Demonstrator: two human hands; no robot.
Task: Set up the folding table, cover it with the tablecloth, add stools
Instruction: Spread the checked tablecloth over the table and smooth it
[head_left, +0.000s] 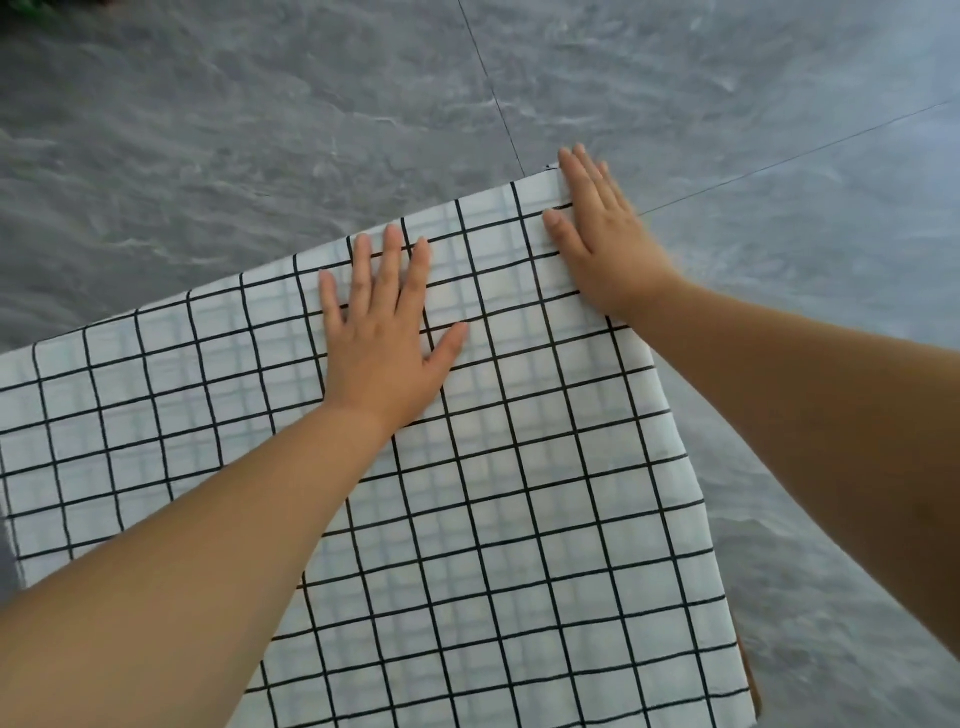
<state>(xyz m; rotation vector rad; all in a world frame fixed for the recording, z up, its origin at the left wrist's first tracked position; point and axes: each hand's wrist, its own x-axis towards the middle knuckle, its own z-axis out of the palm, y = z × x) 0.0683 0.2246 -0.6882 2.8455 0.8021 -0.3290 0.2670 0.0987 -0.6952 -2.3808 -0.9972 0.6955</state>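
Step in hand, by my reading: covering, late in that step. The tablecloth (467, 493), white with a black grid, already lies spread flat over a raised surface that I take to be the folding table; the top itself is hidden, only a thin tan sliver (754, 686) shows at about 5 o'clock under the cloth's lower right corner. Left hand (387, 322) rests palm down near the centre of the view, fingers fully spread and flat on the cloth, gripping nothing. Right hand (597, 228) lies at about 1 o'clock on the cloth's far right corner, fingers extended and close together, flat, nothing pinched; slight blur at the fingertips, so whether they curl over the edge cannot be told. Faint second grid lines show through the fabric, which suggests a doubled layer, not certain. Cloth edges: far edge runs from 9 o'clock up to 1 o'clock; right edge runs from 1 o'clock down to 5 o'clock, apparently draping a little past the table there. Near and left edges run out of frame. Next move, as judgement: smooth outward toward the corners, check overhang is even, then fetch stools; none in view. Grey tiled floor (260, 130) is open from 9 through 3 o'clock, room enough for stools on the far and right sides. Dark object at 11 o'clock corner, unidentifiable.
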